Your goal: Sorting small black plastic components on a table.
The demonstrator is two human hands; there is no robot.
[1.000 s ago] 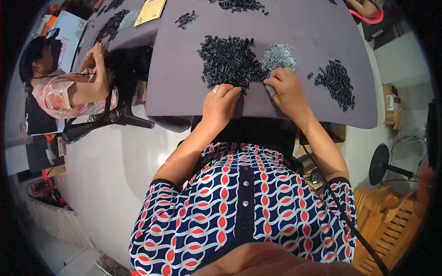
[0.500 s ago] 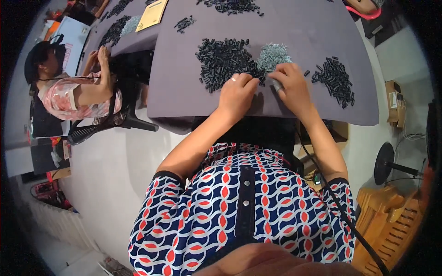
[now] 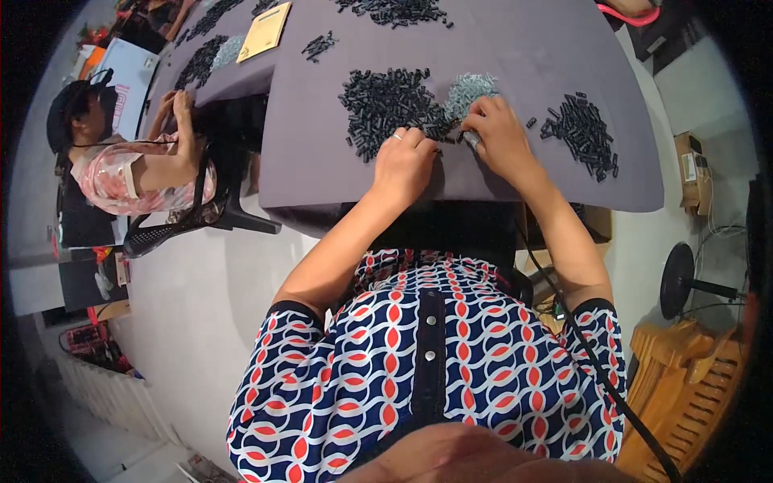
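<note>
At the near side of the table, my left hand (image 3: 405,161) is closed, thumb and fingers pinched round a small black tube-like piece (image 3: 438,152) that barely shows. It rests at the near edge of a large pile of black pieces (image 3: 385,109). My right hand (image 3: 499,138) is closed on a short grey cylindrical tool (image 3: 471,140), its exact kind too small to tell. Its bent fingers touch the near edge of a heap of small silvery parts, which look like screws (image 3: 469,90). Right of that hand lies another pile of black pieces (image 3: 581,135).
A grey cloth (image 3: 515,48) covers the table. Farther back are a small group of black pieces (image 3: 320,46), another black pile (image 3: 396,11) and a yellow booklet (image 3: 264,32). A co-worker (image 3: 121,165) sits at the left on a black chair (image 3: 201,221). A dark cable (image 3: 600,374) hangs by my right arm.
My right hand has shifted slightly up and left, its fingers now over the near part of the silvery heap. My left hand has barely moved. The whole view has tilted slightly.
</note>
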